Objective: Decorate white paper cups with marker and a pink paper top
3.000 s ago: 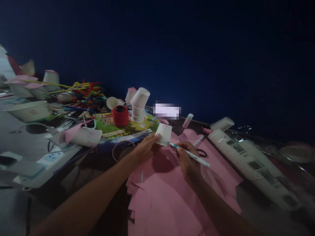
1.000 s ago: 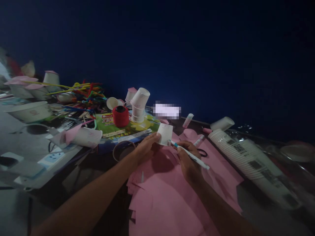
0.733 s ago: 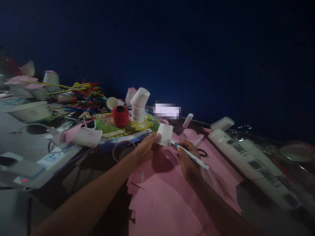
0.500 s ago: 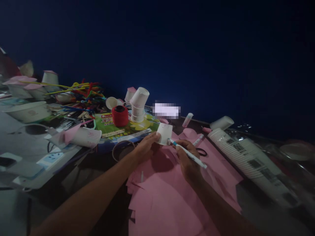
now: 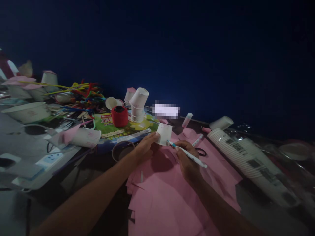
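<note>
While the left hand (image 5: 147, 145) holds a white paper cup (image 5: 164, 133), the right hand (image 5: 188, 160) brings a marker (image 5: 193, 157) to it

The left grip is closed on the near left side of the paper cup, which is held tilted above pink paper sheets (image 5: 169, 200) spread over the dark tabletop (image 5: 253, 209). The right grip is closed around the white marker, whose tip is at the cup's lower right edge; whether it touches is too small to tell.

Beyond the hands, a red spool (image 5: 119, 118) and stacked paper cups (image 5: 137, 113) stand on a green-and-blue packet (image 5: 104, 126). A glue stick (image 5: 187, 120) is farther back, and a black loop (image 5: 201, 152) lies near the right hand. On the right is a long row of nested cups (image 5: 236, 152); on the left are a power strip (image 5: 50, 159), a white bowl (image 5: 28, 113) and a heap of coloured pipe cleaners (image 5: 86, 91).
</note>
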`<state>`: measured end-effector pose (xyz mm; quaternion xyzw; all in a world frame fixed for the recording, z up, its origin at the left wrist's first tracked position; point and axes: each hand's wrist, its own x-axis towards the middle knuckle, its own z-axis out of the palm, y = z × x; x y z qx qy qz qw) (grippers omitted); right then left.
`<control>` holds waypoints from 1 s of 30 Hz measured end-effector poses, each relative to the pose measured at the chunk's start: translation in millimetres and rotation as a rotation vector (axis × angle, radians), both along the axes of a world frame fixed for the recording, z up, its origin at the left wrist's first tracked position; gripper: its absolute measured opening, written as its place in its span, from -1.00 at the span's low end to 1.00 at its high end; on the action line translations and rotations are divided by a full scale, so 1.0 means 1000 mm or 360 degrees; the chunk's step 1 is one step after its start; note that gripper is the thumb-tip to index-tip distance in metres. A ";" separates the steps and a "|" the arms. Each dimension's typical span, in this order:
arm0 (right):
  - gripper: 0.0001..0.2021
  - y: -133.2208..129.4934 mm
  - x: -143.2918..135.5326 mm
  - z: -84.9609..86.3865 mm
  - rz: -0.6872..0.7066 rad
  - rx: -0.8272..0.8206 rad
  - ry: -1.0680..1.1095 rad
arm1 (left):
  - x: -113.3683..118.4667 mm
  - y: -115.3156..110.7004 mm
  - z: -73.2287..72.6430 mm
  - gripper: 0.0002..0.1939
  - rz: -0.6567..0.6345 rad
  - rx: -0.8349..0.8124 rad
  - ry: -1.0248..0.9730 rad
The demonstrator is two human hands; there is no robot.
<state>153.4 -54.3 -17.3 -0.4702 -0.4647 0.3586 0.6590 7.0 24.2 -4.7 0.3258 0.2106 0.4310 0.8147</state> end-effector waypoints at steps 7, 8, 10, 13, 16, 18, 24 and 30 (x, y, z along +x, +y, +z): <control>-0.91 -0.001 0.001 -0.001 -0.0006 -0.0033 0.0055 | 0.000 0.000 0.000 -0.70 -0.0009 -0.0001 -0.0017; -0.91 0.000 0.000 -0.001 -0.0019 -0.0023 0.0075 | 0.000 0.000 0.000 -0.70 -0.0004 -0.0012 -0.0011; -0.89 0.001 0.000 -0.001 -0.0048 -0.0014 0.0097 | -0.001 0.000 0.000 -0.71 0.0015 -0.0039 0.0014; -0.87 0.001 -0.001 0.000 -0.0062 -0.0030 0.0084 | -0.001 0.001 -0.002 -0.73 0.0023 -0.0047 0.0021; -0.86 0.001 0.000 0.001 -0.0043 -0.0062 0.0065 | 0.000 0.001 -0.002 -0.74 0.0011 -0.0021 -0.0005; -0.84 0.000 0.000 0.001 -0.0044 -0.0082 0.0058 | 0.001 0.001 -0.001 -0.73 0.0017 -0.0012 -0.0006; -0.83 0.001 -0.001 -0.002 -0.0082 -0.0087 0.0055 | 0.000 0.000 0.001 -0.72 -0.0007 0.0013 -0.0049; -0.85 0.000 -0.002 -0.003 -0.0052 -0.0075 0.0094 | -0.001 0.001 -0.001 -0.72 0.0009 0.0024 0.0014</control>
